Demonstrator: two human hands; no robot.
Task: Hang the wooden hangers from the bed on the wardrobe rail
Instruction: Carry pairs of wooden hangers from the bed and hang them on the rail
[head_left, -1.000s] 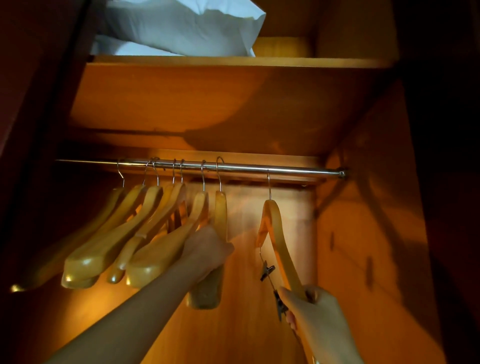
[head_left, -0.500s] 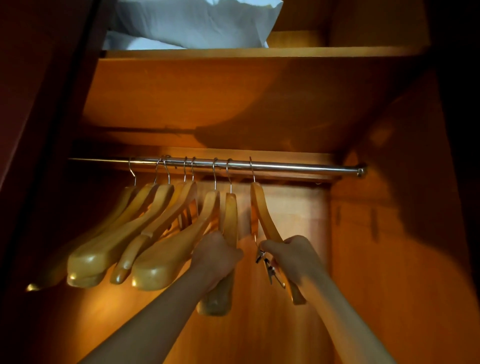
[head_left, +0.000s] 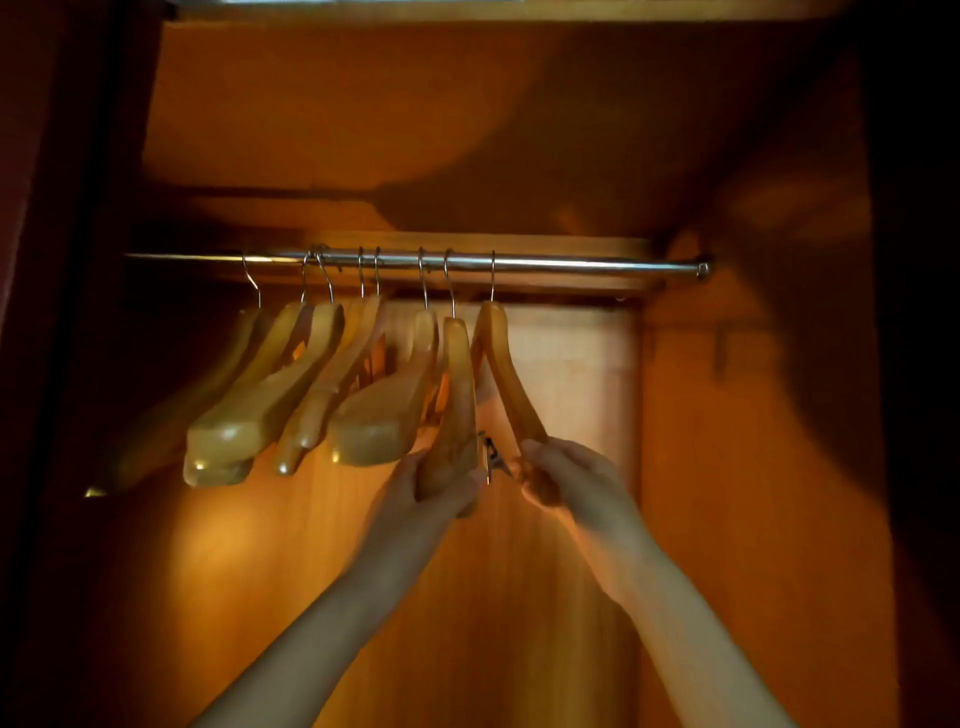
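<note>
The wardrobe rail (head_left: 571, 266) carries a row of wooden hangers (head_left: 270, 405) bunched above and to the left of both grips, all hooks over the bar; no bed is in view. The right hand (head_left: 576, 478) is closed around the lower arm of the end hanger (head_left: 506, 374), whose hook sits on the rail directly above the grip, while the left hand (head_left: 434, 493) is clasped on the neighbouring hanger (head_left: 457, 400) just beside it. Judgement: the step is seating and closing up the last-hung hanger; next, both hands should release without swinging it off.
</note>
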